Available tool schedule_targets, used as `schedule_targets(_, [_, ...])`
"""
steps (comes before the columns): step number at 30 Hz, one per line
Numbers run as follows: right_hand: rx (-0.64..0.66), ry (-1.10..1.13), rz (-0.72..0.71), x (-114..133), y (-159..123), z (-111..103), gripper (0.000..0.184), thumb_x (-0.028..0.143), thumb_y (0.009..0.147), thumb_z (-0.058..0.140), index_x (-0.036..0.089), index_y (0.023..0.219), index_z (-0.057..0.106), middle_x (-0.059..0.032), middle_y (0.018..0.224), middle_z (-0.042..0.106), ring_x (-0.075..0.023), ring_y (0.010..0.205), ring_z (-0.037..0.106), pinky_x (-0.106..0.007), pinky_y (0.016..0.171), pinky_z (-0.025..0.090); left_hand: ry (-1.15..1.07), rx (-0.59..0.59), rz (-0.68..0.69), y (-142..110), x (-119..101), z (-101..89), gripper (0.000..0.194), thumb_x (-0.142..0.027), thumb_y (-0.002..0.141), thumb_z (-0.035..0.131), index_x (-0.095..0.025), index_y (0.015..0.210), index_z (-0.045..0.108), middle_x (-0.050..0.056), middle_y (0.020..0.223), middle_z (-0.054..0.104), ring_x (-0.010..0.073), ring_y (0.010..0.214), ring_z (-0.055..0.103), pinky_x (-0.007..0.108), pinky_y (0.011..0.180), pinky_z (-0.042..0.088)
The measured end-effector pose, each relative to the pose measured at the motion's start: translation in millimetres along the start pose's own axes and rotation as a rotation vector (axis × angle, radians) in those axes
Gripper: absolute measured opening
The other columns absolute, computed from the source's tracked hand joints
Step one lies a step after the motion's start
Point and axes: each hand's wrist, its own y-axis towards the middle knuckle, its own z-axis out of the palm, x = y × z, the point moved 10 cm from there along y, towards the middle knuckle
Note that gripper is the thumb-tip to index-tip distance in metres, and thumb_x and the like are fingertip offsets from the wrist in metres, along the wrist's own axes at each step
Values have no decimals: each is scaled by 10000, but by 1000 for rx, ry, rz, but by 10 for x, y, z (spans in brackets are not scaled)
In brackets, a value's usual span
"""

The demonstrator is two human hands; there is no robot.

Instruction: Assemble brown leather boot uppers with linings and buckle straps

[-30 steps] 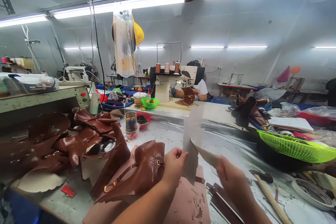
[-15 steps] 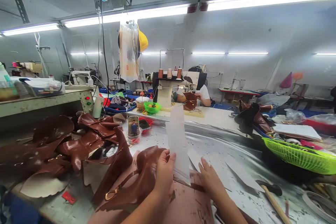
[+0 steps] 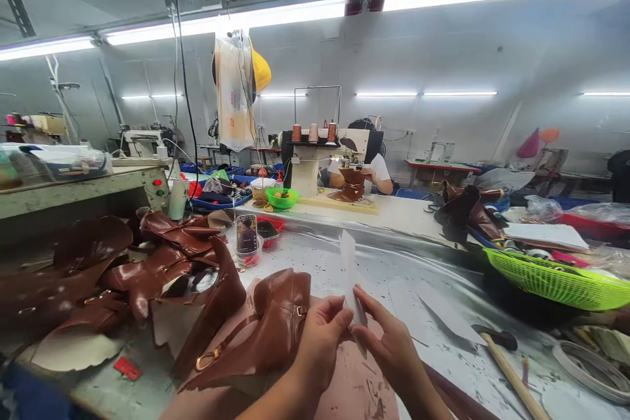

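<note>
A thin white sheet [image 3: 348, 256] stands upright between my hands, turned nearly edge-on; its material I cannot make out. My left hand [image 3: 325, 331] is closed, pinching the sheet's left side between thumb and fingertips. From the right, my right hand [image 3: 391, 335] grips the same sheet with thumb and fingers. Just left of my left hand lies a brown leather boot upper [image 3: 280, 305] with a gold buckle, on a pinkish board [image 3: 361, 384]. Several more white pieces [image 3: 445, 315] lie flat on the bench to the right.
Brown leather uppers [image 3: 162, 269] are heaped at left. A phone [image 3: 247, 234] leans on a small tub. A hammer [image 3: 512, 371], a roll of tape [image 3: 590, 367] and a green basket [image 3: 556, 282] are at right. Across the bench, a person works at a sewing machine [image 3: 308, 170].
My right hand has risen from the bench and taken hold of the sheet. The sheet has turned from face-on to nearly edge-on and sits lower. The view has shifted slightly.
</note>
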Motion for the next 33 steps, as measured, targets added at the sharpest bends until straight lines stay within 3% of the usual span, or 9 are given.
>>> schedule_targets(3, [-28,227,88,-16,-69,32,507,443,740,618,188,1171,536,-123,1143,602,-262,1033,574,-360,784,534,190,79,61,-48,-65,81,330,-419,634,703,-100,718,685,32,602,592,126,584,534,234,611,439])
schedule_targets(8, [-26,386,105,31,-114,-62,352,461,766,584,189,982,641,-63,881,681,-212,787,634,-290,682,538,711,214,291,-112,-332,211,319,-386,775,535,-117,754,705,46,635,593,154,633,513,243,616,411])
schedule_targets(12, [-315,332,253,-281,-169,-700,354,515,695,633,179,788,694,-24,702,672,-186,670,610,-231,597,524,998,6,362,-94,-649,-40,321,-341,825,447,-146,813,702,28,667,633,153,635,535,222,582,399])
schedule_targets(16, [-438,500,368,-638,-201,-1141,427,516,524,750,160,753,687,-24,711,665,-176,641,609,-247,570,543,1066,-120,432,-142,-1007,-287,280,-336,798,484,-169,832,705,25,763,679,176,712,579,230,627,433])
schedule_targets(21, [-785,456,360,-994,-323,-1480,490,554,541,692,173,846,652,-13,758,658,-185,670,631,-292,594,551,796,-376,447,-168,-1392,-873,309,-418,656,630,-147,790,699,13,676,659,175,650,577,233,592,448])
schedule_targets(23, [-712,202,351,-1029,-219,-1297,530,579,670,560,149,971,637,-53,810,670,-230,731,645,-350,655,545,579,-395,400,-129,-1368,-1004,368,-437,592,682,-133,801,683,16,658,652,177,634,583,245,585,457])
schedule_targets(26, [-343,-219,155,-911,131,-557,554,518,845,281,141,1087,608,-124,976,660,-282,1001,578,-425,808,485,293,-383,287,-70,-1164,-983,427,-428,491,744,-126,782,664,17,605,640,193,624,601,272,582,476])
schedule_targets(30, [-106,-298,30,-892,313,283,374,526,762,476,232,825,697,-97,900,692,-300,964,596,-490,867,430,190,-377,224,-92,-953,-831,396,-404,467,759,-140,745,661,27,628,651,218,676,614,295,605,490])
schedule_targets(33, [-108,-315,-39,-661,272,437,363,484,776,485,206,902,682,-134,1017,659,-320,1015,567,-552,891,387,230,-329,218,-125,-868,-747,332,-407,564,725,-155,772,666,40,685,662,236,753,613,298,639,487])
